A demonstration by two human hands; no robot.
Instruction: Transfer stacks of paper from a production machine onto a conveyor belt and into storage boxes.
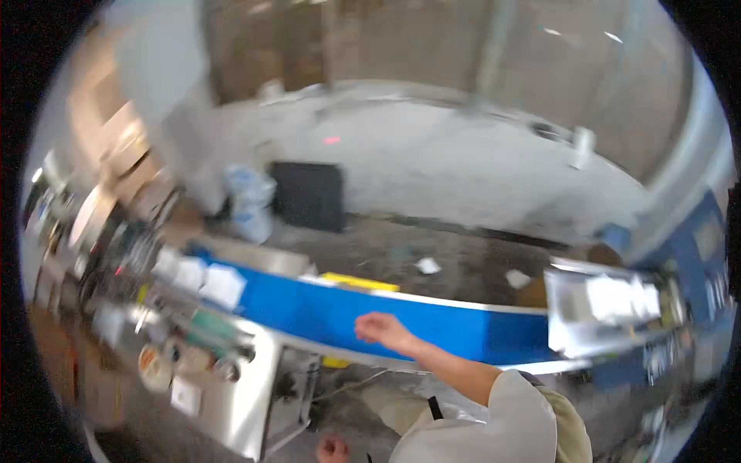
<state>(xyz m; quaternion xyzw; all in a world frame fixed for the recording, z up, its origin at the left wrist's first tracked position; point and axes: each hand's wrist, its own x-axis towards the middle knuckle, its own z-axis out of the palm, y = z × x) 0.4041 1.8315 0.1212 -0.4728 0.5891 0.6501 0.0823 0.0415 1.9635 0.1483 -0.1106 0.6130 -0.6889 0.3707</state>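
Head view: A worker's left hand [332, 449] hangs low at the bottom edge, too blurred for me to tell how far it is open or whether it has hold of anything. Higher up, the right hand [377, 328] reaches out over a blue conveyor belt [297, 309], fingers apparently curled and nothing visible in its grasp; the blur hides how far they part, and whether skin meets belt I cannot say. To the left, a metal table [258, 393] carries round containers [154, 369]. White pieces [224, 287] lie at the belt's left end and a white stack [614, 299] sits at its right, both well apart from the hands. From where I stand, this looks like a moment between holds; taking up a white piece would call for a longer reach to the left and opened fingers. Along the belt's far edge runs a yellow bar [360, 282]. Beyond, a white scrap [427, 265] lies on the floor, and a black panel [309, 197] stands by a pale wall [440, 154].
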